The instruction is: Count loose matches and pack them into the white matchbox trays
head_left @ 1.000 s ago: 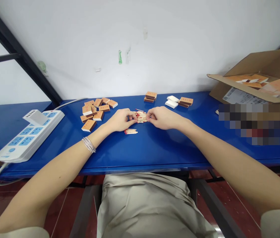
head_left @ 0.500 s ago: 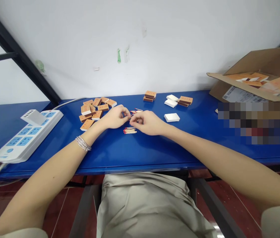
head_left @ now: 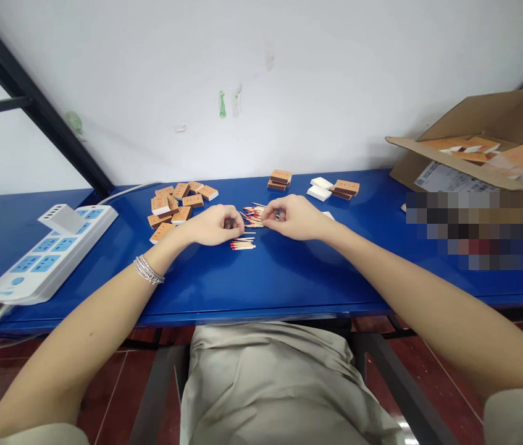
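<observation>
A loose heap of red-tipped matches (head_left: pixel 252 216) lies on the blue table (head_left: pixel 289 272), between my two hands. My left hand (head_left: pixel 211 225) rests at the heap's left side with its fingers curled in a pinch around some matches. My right hand (head_left: pixel 294 217) is at the heap's right side, fingertips pinched on matches. A small tidy bundle of matches (head_left: pixel 242 245) lies just in front of my left hand. A white inner tray is mostly hidden behind my right hand.
Several orange matchboxes (head_left: pixel 178 203) lie scattered at the left. A small stack (head_left: pixel 280 179) and white trays with boxes (head_left: pixel 334 188) sit farther back. A white power strip (head_left: pixel 48 250) is at far left, an open cardboard box (head_left: pixel 483 154) at right.
My right hand has moved right and back onto the match heap, covering the white tray it had left bare. My left hand has shifted slightly nearer, staying pinched.
</observation>
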### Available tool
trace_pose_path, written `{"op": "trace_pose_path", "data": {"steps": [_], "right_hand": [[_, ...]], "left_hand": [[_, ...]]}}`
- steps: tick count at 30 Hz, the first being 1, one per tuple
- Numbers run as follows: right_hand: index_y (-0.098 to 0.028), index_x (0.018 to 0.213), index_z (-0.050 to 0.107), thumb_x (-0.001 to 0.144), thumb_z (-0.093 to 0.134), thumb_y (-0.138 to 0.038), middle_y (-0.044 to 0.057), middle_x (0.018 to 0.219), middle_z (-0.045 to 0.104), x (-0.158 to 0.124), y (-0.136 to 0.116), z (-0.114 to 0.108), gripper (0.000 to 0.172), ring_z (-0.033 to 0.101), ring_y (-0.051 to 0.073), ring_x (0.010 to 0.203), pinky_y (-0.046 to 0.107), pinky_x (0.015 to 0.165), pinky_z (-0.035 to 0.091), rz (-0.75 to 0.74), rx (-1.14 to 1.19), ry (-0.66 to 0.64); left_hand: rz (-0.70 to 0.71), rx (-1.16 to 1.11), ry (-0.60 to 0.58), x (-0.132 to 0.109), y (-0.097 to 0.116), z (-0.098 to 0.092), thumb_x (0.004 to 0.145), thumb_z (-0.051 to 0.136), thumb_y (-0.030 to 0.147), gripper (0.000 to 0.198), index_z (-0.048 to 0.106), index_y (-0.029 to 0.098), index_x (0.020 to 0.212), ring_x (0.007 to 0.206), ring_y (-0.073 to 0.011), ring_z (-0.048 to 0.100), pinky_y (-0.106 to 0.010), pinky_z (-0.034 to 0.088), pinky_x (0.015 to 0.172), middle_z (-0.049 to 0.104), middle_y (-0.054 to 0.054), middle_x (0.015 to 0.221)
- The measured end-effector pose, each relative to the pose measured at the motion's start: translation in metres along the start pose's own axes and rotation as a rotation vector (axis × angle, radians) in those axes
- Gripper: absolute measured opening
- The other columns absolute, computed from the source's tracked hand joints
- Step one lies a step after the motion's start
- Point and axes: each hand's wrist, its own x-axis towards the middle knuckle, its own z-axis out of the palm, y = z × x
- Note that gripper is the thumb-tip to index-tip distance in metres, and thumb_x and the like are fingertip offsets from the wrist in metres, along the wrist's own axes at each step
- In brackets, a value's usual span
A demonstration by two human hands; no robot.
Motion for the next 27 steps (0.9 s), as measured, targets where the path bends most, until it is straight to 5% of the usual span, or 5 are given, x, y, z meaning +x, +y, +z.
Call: {"op": "trace_pose_path", "data": {"steps": [13, 27], "right_hand": [[-0.017, 0.084, 0.075, 0.073, 0.061, -0.020, 0.004, 0.080, 0.074, 0.002, 0.009, -0.013, 0.018, 0.061, 0.013, 0.066, 0.026, 0.068, 0.044, 0.071, -0.134, 0.001], [-0.018, 0.083, 0.074, 0.071, 0.058, -0.012, 0.003, 0.080, 0.074, 0.003, 0.014, -0.011, 0.020, 0.065, 0.017, 0.072, 0.026, 0.068, 0.044, 0.081, -0.282, -0.165]], "left_hand": [[0.053, -0.060, -0.113, -0.004, 0.004, -0.006, 0.074, 0.063, 0.023, 0.011, 0.070, 0.015, 0.076, 0.060, -0.0106, 0.055, -0.022, 0.043, 0.055, 0.068, -0.004, 0.074], [0.020, -0.059, -0.057, -0.002, -0.003, -0.003, 0.075, 0.065, 0.025, 0.012, 0.071, 0.016, 0.079, 0.059, -0.0099, 0.055, -0.021, 0.041, 0.052, 0.068, -0.003, 0.075]]}}
